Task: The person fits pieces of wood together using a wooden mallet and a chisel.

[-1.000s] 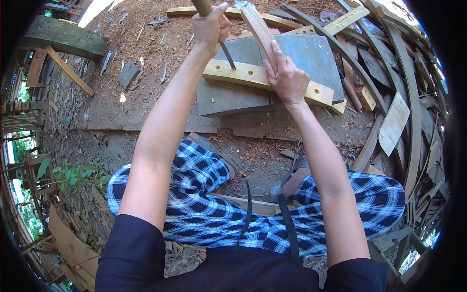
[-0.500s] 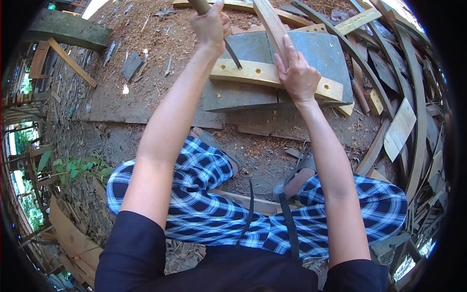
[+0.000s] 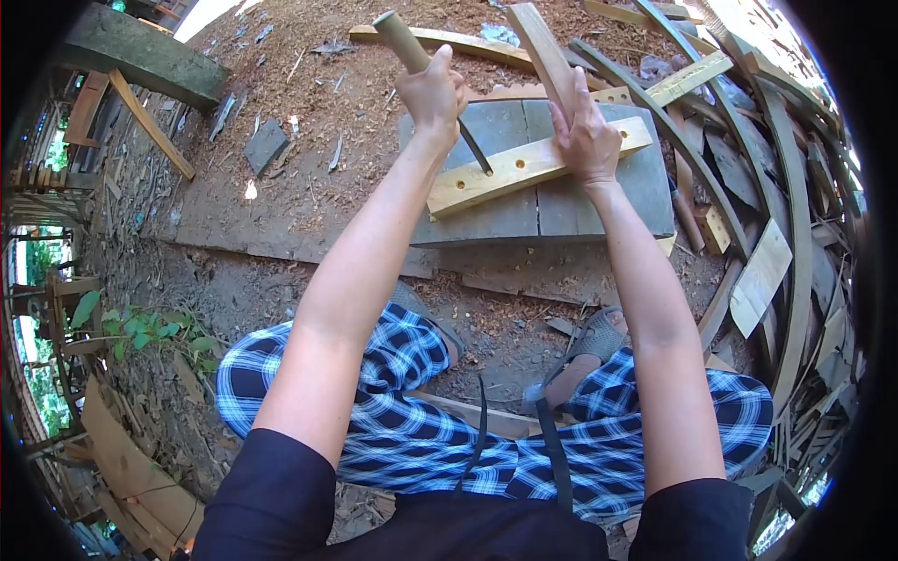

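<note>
My left hand [image 3: 432,96] is wrapped round a chisel with a thick round wooden handle [image 3: 400,39]. Its dark metal blade [image 3: 475,148] slants down, the tip at a hole in a pale wooden bar [image 3: 496,174]. Several holes show along the bar, which lies at a slant across a grey block [image 3: 580,217]. My right hand [image 3: 589,142] grips a flat wooden stick [image 3: 543,54] that points up and away, its lower end hidden by the hand. That same hand rests over the bar's right half.
Curved wooden strips [image 3: 795,234] and offcuts pile up on the right. Wood shavings cover the ground [image 3: 318,122] beyond the block. A heavy beam [image 3: 140,58] stands at the upper left, near a small green plant [image 3: 145,327].
The bar has turned on the block: its left end is now nearer me and its right end farther away. Both hands shifted with it, and the view moved slightly.
</note>
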{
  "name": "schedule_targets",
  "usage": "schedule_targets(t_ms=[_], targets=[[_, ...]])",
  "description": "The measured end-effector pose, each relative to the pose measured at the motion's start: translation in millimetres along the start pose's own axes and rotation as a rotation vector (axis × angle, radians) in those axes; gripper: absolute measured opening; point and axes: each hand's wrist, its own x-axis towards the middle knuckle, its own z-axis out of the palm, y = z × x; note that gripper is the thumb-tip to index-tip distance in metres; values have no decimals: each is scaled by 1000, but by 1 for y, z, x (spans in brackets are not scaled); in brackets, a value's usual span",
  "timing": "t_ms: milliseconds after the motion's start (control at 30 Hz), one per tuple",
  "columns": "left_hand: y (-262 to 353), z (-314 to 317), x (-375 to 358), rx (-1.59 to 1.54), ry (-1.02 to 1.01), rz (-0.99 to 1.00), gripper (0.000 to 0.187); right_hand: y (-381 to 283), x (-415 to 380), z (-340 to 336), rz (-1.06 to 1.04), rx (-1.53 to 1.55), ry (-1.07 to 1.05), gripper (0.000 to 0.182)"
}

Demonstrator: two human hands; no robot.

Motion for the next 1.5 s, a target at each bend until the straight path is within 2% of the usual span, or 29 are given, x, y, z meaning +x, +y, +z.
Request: schedule_targets(t_ms=[100,133,200,233,267,333,367,400,500,533,600,667,700,733,800,833,867,900,1033,1067,1133,1167,1233,1267,1333,1400,1500], targets=[[2,6,-10,46,-8,53,30,-4,0,-3,183,96,-46,74],[3,11,-13,94,1,89,30,-5,3,-5,169,94,-32,74],[-7,16,-15,224,-37,209,25,0,11,-4,338,166,-81,69],[-9,18,-18,318,-60,294,26,2,16,-6,526,440,-132,60],[-16,20,-15,327,-65,398,29,-2,30,-20,502,447,-118,60],[-21,25,-16,378,-64,449,30,-11,66,-75,933,1022,-485,56],[-23,26,-16,393,-83,463,30,-22,83,-99,846,1090,-401,52],[-23,29,-17,385,-87,459,30,-34,106,-129,690,1056,-433,55],[-18,29,-28,381,-159,413,29,-50,165,-182,229,1100,-115,46],[-19,29,-30,379,-167,408,29,-46,178,-198,144,810,-126,50],[-19,30,-32,400,-169,482,30,-81,193,-232,-3,946,74,55],[-16,29,-36,401,-171,491,30,-104,161,-253,-111,572,-204,58],[-16,29,-38,405,-177,500,30,-98,160,-234,-526,-58,-223,63],[-17,29,-40,407,-185,508,29,-85,155,-228,-195,57,-746,66],[-18,29,-41,459,-168,431,25,-103,160,-273,-383,106,-499,66],[-19,28,-38,436,-176,481,27,-100,166,-270,-327,173,-396,65],[-18,27,-38,476,-175,455,27,-101,183,-286,-289,401,-467,64],[-19,27,-39,458,-180,462,27,-110,178,-280,-198,534,-238,61],[-21,27,-39,418,-190,501,28,-93,166,-249,-191,411,-163,56],[-18,25,-37,424,-193,503,28,-107,159,-266,-316,-20,-603,57],[-20,27,-37,384,-246,528,28,-72,139,-215,-513,151,-248,57],[-19,26,-37,393,-250,503,27,-56,137,-194,-520,148,-261,57],[-25,25,-31,387,-231,484,27,-40,134,-165,-244,441,-71,60],[-25,24,-29,387,-237,474,28,-73,111,-189,187,502,-322,58],[-15,26,-32,358,-279,431,30,-48,81,-139,142,319,-296,64],[-11,28,-31,340,-243,360,32,-31,52,-93,66,147,-175,62],[-8,24,-22,308,-250,230,31,-13,13,-39,88,23,-195,62]])
